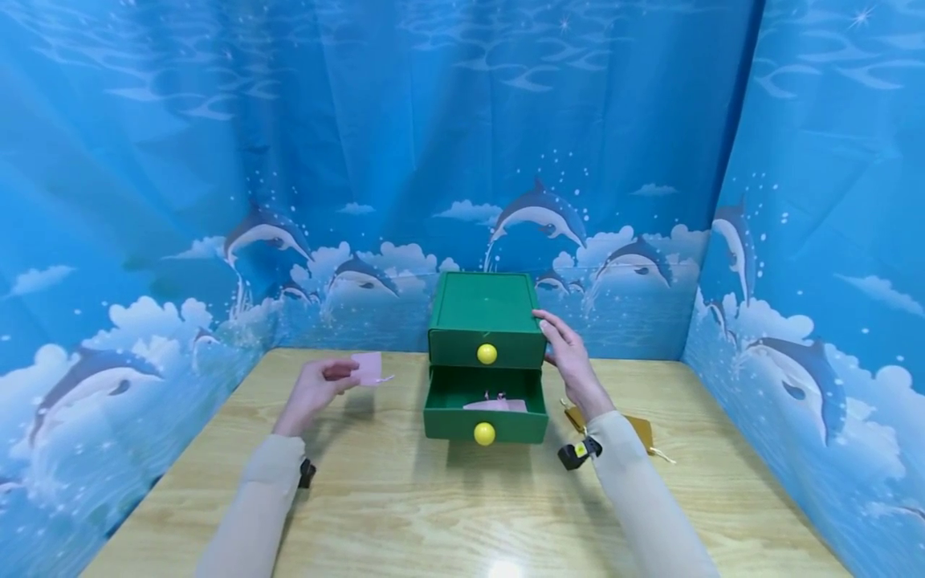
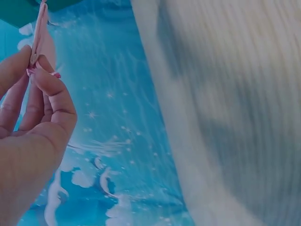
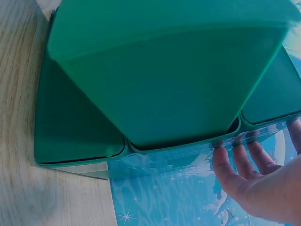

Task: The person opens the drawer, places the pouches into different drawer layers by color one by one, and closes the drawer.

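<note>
My left hand (image 1: 312, 392) holds a small pink drawstring pouch (image 1: 368, 368) above the table, left of a green drawer chest (image 1: 486, 301). In the left wrist view, thumb and fingertips pinch this pouch (image 2: 43, 42) at its corded end. The chest's middle drawer (image 1: 448, 424) is pulled out, and pink pouches (image 1: 495, 405) lie inside it. My right hand (image 1: 571, 365) rests against the chest's right side near the top front corner, its fingers spread along the wall. In the right wrist view the pulled-out drawer (image 3: 174, 89) sticks out between two closed ones.
Mustard-brown drawstring pouches (image 1: 639, 431) lie on the wooden table (image 1: 376, 514) to the right, partly behind the right forearm. Yellow round knobs (image 1: 484, 433) stick out from the drawer fronts. A blue dolphin-print curtain (image 1: 361, 160) encloses the table at the back and sides.
</note>
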